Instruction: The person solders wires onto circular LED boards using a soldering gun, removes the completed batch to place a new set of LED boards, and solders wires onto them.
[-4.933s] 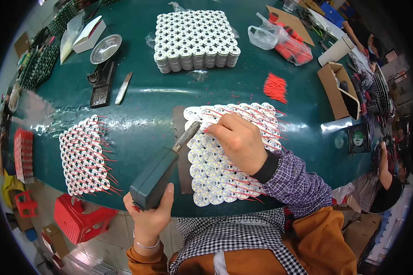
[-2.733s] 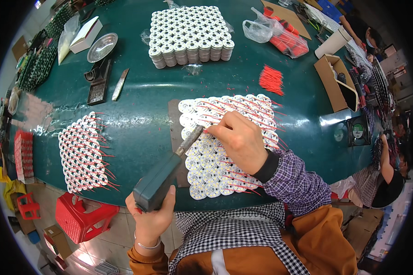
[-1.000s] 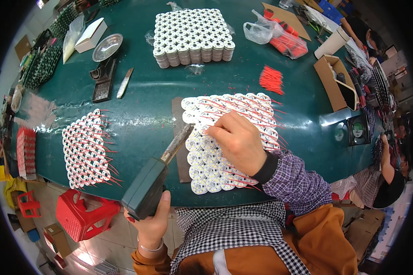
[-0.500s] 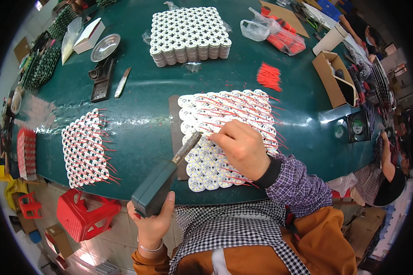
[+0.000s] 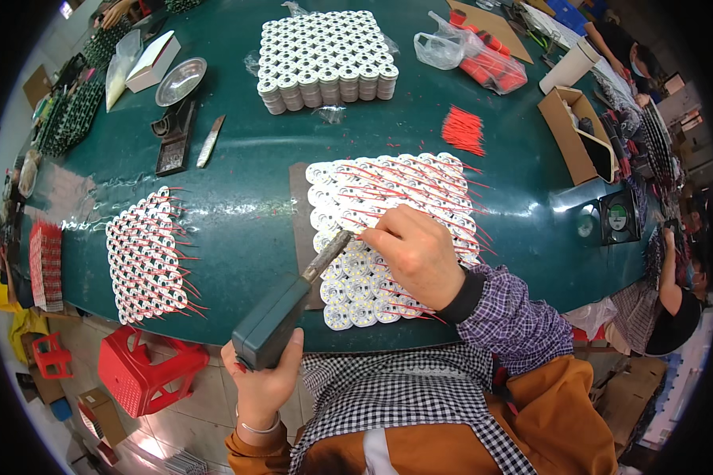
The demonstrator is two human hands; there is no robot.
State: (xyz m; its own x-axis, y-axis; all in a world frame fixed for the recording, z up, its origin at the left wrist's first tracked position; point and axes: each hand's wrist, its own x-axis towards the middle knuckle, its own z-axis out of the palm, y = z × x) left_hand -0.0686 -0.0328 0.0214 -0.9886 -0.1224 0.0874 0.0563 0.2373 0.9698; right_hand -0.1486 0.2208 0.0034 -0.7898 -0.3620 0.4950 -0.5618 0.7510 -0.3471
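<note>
Left hand (image 5: 266,389) clamped round soldering iron (image 5: 274,323); right hand (image 5: 414,255) pinched on red wire (image 5: 357,236) at white discs (image 5: 360,290).

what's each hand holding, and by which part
The left hand holds the soldering gun by its rear, handle end. What the right hand pinches, if anything, cannot be told.

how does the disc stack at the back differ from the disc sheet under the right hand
The disc stack stands several layers tall; the disc sheet looks thin and flat. Red wires lie across much of the disc sheet; none show on the disc stack. Both group white round pieces in rows.
</note>
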